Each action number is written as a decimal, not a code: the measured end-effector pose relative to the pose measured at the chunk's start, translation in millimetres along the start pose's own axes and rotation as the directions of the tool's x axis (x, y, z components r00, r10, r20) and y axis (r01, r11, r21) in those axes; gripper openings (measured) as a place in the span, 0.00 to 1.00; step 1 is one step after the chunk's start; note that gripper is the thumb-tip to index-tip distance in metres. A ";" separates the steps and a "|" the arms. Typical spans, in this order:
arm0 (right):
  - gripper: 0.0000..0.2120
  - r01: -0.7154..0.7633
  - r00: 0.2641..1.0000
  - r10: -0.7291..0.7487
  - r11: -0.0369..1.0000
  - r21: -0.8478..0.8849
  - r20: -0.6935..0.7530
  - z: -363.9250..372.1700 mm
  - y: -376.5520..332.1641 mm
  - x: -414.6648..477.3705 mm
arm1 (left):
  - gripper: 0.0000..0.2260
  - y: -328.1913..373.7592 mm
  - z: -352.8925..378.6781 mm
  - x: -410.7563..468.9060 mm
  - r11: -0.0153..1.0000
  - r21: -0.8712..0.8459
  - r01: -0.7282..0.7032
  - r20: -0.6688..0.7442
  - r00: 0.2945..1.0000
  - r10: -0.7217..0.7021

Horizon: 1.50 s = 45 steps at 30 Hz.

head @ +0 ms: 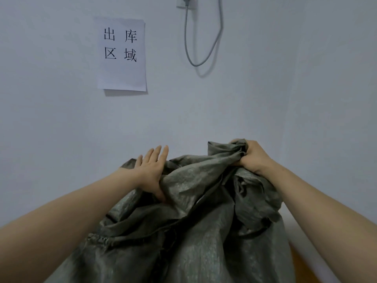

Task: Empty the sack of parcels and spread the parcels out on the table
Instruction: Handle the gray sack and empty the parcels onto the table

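Note:
A big grey-green woven sack point(193, 231) is held up in front of me and fills the lower middle of the view. My right hand point(252, 156) grips a bunched corner of the sack's fabric at its top right. My left hand point(151, 170) lies on the sack's upper left edge with straight fingers pointing up, the thumb pressed into a fold. No parcels show; whatever is inside the sack is hidden.
A pale wall point(285, 88) stands close ahead, with a paper sign point(122, 54) and a grey cable point(204, 37) hanging from a socket. A strip of orange-brown surface point(302, 266) shows at the lower right, beside the sack.

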State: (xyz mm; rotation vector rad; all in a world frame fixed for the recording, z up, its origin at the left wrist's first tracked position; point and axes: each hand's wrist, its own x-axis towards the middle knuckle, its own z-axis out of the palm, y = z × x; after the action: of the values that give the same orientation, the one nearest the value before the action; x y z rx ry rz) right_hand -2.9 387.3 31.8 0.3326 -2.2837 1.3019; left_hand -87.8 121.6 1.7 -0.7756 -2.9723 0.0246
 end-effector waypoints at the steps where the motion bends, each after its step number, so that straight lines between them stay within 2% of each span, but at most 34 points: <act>1: 0.15 0.008 0.999 -0.008 1.000 -0.006 0.032 -0.7 -0.9 -1.1 | 0.65 2.2 -0.2 2.5 0.999 0.028 -0.017 -0.024 1.000 0.018; 4: 0.15 0.026 0.990 -0.021 0.999 -0.032 0.136 -4.9 -7.9 -6.4 | 0.62 10.3 -2.7 16.6 0.996 0.035 -0.087 -0.054 0.995 0.089; 6: 0.13 -0.015 0.986 0.014 1.000 0.005 0.164 -10.9 -10.5 -9.7 | 0.59 13.9 -7.6 26.8 0.991 -0.082 -0.102 0.032 0.994 0.105; 7: 0.13 -0.045 0.988 0.042 0.999 0.014 0.146 -14.9 -9.5 -10.4 | 0.54 15.3 -10.1 30.0 0.987 -0.127 -0.101 0.074 0.991 0.111; 9: 0.13 -0.100 0.994 0.100 0.995 -0.001 0.044 -24.1 -4.2 -9.5 | 0.33 17.8 -17.7 33.3 0.991 -0.085 -0.106 0.073 0.991 0.112; 10: 0.13 -0.123 0.992 0.122 0.992 -0.030 -0.025 -28.3 -0.2 -7.8 | 0.21 19.7 -24.2 33.6 0.996 -0.031 -0.088 0.010 0.996 0.089; 11: 0.12 -0.148 0.985 0.141 0.986 -0.070 -0.095 -31.4 5.4 -4.8 | 0.14 21.7 -31.9 34.1 0.999 0.011 -0.042 -0.088 0.995 0.042; 12: 0.12 -0.175 0.974 0.157 0.979 -0.100 -0.162 -32.8 9.5 -1.1 | 0.11 23.2 -41.0 35.4 0.999 0.028 0.016 -0.209 0.978 -0.010; 14: 0.16 -0.213 0.935 0.171 0.971 -0.105 -0.309 -33.0 10.6 10.6 | 0.10 23.7 -62.6 43.4 0.995 -0.003 0.098 -0.405 0.910 -0.091; 16: 0.16 -0.188 0.887 0.125 0.977 -0.101 -0.444 -32.3 -0.3 28.7 | 0.10 22.6 -87.1 50.7 0.986 -0.089 0.141 -0.514 0.842 -0.167; 21: 0.18 -0.002 0.828 -0.096 0.985 -0.174 -0.553 -32.8 -46.6 81.9 | 0.10 5.3 -141.9 57.0 0.950 -0.231 0.208 -0.654 0.690 -0.310; 24: 0.20 0.037 0.783 -0.138 0.984 -0.177 -0.607 -33.0 -59.0 96.4 | 0.10 3.2 -161.1 55.8 0.944 -0.273 0.183 -0.715 0.618 -0.326; 25: 0.20 0.039 0.773 -0.138 0.985 -0.171 -0.620 -34.0 -58.2 98.6 | 0.11 3.8 -162.1 55.8 0.947 -0.272 0.168 -0.722 0.615 -0.317; 28: 0.20 0.007 0.798 -0.102 0.987 -0.160 -0.594 -35.5 -39.2 94.2 | 0.09 3.9 -144.7 55.2 0.965 -0.244 0.097 -0.669 0.704 -0.240; 31: 0.18 -0.071 0.849 -0.051 0.975 -0.210 -0.526 -33.8 -7.8 78.6 | 0.05 1.9 -111.4 55.9 0.979 -0.198 -0.057 -0.558 0.827 -0.064; 33: 0.17 -0.137 0.863 -0.010 0.958 -0.253 -0.505 -35.0 14.0 67.7 | 0.06 5.4 -92.5 57.5 0.961 -0.219 -0.169 -0.486 0.873 0.043; 34: 0.17 -0.193 0.865 0.041 0.947 -0.256 -0.500 -36.6 23.3 62.5 | 0.09 9.7 -85.0 57.4 0.947 -0.229 -0.225 -0.450 0.887 0.102; 35: 0.17 -0.310 0.847 0.154 0.921 -0.237 -0.508 -39.1 32.5 59.1 | 0.13 14.8 -79.0 57.0 0.933 -0.231 -0.277 -0.415 0.895 0.163; 37: 0.21 -0.578 0.779 0.406 0.761 -0.295 -0.478 -40.7 43.0 49.3 | 0.25 25.2 -70.8 57.3 0.915 -0.198 -0.353 -0.361 0.894 0.267; 38: 0.25 -0.643 0.752 0.492 0.696 -0.321 -0.439 -40.8 47.4 46.0 | 0.27 30.8 -68.3 57.0 0.915 -0.174 -0.364 -0.340 0.894 0.292; 39: 0.28 -0.675 0.729 0.560 0.684 -0.276 -0.395 -39.9 47.5 42.2 | 0.26 36.4 -66.2 56.3 0.916 -0.155 -0.370 -0.321 0.896 0.307; 40: 0.28 -0.689 0.710 0.617 0.708 -0.156 -0.341 -37.8 44.6 37.7 | 0.23 41.8 -64.0 55.7 0.915 -0.131 -0.383 -0.300 0.895 0.331; 42: 0.19 -0.672 0.679 0.715 0.697 0.251 -0.166 -32.1 40.1 30.7 | 0.15 52.1 -59.3 53.6 0.908 -0.053 -0.416 -0.235 0.889 0.394; 43: 0.14 -0.613 0.704 0.700 0.684 0.396 -0.120 -29.3 36.2 27.8 | 0.13 57.2 -57.4 51.6 0.906 -0.011 -0.423 -0.198 0.889 0.413; 45: 0.12 -0.455 0.771 0.608 0.734 0.504 -0.188 -27.8 37.8 29.8 | 0.11 66.9 -55.4 47.7 0.899 0.077 -0.431 -0.152 0.886 0.438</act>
State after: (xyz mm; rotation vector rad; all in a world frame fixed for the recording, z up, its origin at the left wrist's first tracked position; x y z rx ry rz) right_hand -36.7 431.4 31.4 -0.4474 -1.8228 1.9889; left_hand -92.7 203.1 57.7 -1.3498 -2.5740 0.0421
